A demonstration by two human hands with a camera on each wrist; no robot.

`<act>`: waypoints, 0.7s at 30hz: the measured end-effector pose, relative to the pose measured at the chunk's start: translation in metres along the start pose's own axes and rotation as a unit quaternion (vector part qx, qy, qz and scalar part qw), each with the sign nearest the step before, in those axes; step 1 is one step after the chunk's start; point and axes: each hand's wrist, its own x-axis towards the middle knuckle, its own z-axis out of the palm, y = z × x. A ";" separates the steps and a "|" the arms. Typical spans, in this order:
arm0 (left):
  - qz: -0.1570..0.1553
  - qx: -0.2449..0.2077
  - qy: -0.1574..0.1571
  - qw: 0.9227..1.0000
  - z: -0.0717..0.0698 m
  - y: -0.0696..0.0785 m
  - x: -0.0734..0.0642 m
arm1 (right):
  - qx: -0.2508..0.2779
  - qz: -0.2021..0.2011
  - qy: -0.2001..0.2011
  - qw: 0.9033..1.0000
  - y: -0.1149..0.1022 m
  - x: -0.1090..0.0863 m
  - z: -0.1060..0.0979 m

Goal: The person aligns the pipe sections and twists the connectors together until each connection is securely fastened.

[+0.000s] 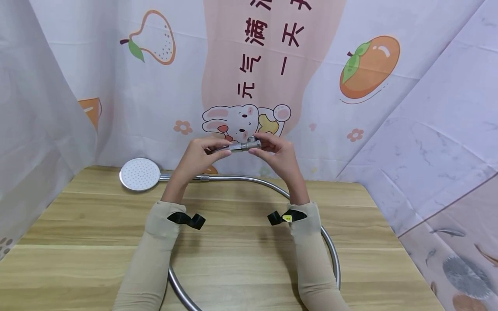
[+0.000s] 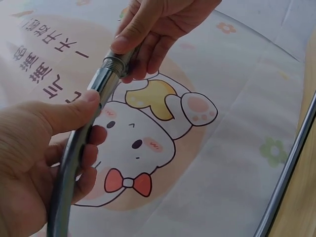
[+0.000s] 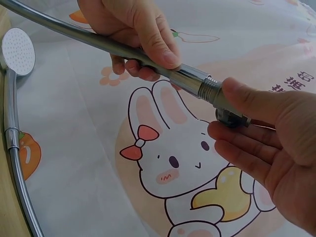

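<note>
Up in front of the curtain, my left hand (image 1: 196, 159) grips one end of a metal shower hose (image 3: 98, 40) just behind its smooth connector sleeve (image 3: 190, 81). Opposite it, my right hand (image 1: 282, 159) pinches a small metal valve (image 3: 231, 117) between thumb and fingers. Sleeve and valve meet in line, and a band of thread (image 3: 209, 90) shows between them in the right wrist view. My right fingers partly hide the valve body. The hose's other end joins a round shower head (image 1: 139, 174) lying face up at the table's back left.
The hose loops across the wooden table (image 1: 233, 250) and passes beneath both forearms. A printed curtain (image 1: 163, 90) hangs along the table's back edge, close behind the hands. More patterned cloth (image 1: 435, 142) flanks the right side.
</note>
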 end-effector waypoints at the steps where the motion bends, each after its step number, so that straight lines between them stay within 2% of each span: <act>1: -0.003 0.001 -0.005 1.000 0.000 0.000 0.000 | -0.002 0.001 -0.002 1.000 0.000 0.000 0.000; 4: -0.012 0.002 -0.030 0.999 -0.002 0.002 0.000 | -0.002 0.004 -0.008 1.000 -0.001 0.000 0.001; 13: -0.028 -0.057 -0.113 0.992 -0.007 -0.002 0.001 | 0.010 -0.003 -0.031 0.999 -0.005 0.000 0.003; 21: -0.073 -0.066 -0.138 0.986 -0.009 -0.002 0.000 | 0.003 -0.010 -0.042 0.999 -0.005 0.000 0.006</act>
